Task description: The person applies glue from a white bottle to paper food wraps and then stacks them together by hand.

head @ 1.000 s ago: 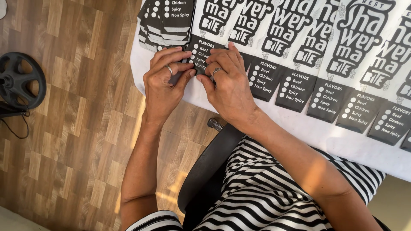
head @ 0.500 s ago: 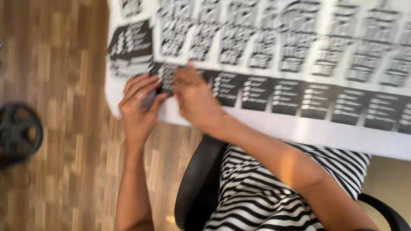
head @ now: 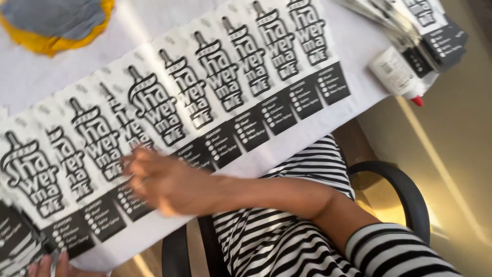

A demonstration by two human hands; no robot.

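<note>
A row of overlapping black-and-white printed paper sleeves (head: pixel 215 97) lies across the white table (head: pixel 359 87). My right hand (head: pixel 154 182) is blurred and rests on the lower black ends of the sleeves at the left, fingers stretched out, nothing seen in it. Only the fingertips of my left hand (head: pixel 48 266) show at the bottom left corner, touching a pile of the same sleeves (head: pixel 15 241). Whether that hand grips anything is hidden.
A white glue bottle with a red tip (head: pixel 397 72) lies at the table's right edge beside another stack of sleeves (head: pixel 430 31). A yellow-rimmed grey object (head: pixel 51 20) sits at the far left. A black chair armrest (head: pixel 397 192) curves by my striped lap.
The view has swung right along the table. My hands have come apart: the right one now lies on the row, and the left has dropped to the bottom left corner.
</note>
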